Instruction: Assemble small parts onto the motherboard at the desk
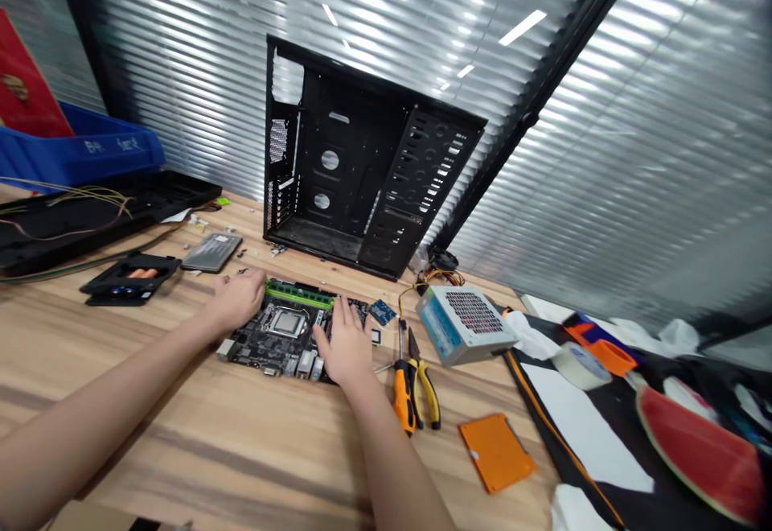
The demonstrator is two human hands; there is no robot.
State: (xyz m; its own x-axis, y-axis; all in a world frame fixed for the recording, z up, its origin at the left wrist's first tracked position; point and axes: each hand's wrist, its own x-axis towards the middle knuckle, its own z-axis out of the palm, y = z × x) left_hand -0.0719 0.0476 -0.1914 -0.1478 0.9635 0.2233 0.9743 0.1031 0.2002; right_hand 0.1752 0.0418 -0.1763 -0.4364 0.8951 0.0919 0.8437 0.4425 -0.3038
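Observation:
A dark motherboard [256, 346] lies flat on the wooden table, its metal processor [287, 323] facing up and its ports toward me. A bright green memory stick [298, 294] runs along its far side. My left hand [240, 302] is at the board's far left corner, by one end of the stick. Its fingers are curled in, and what they grip is hidden. Over the board's right part lies my right hand [346, 342], palm down with fingers stretched out, fingertips near the stick's other end.
Behind the board stands a black computer case [362, 169]. To the right are a screwdriver [403, 394], pliers [427, 390], a power supply [464, 322] and an orange drive [498, 452]. On the left are a grey drive [212, 251], a black cooler-like part [131, 277] and a blue bin [78, 153].

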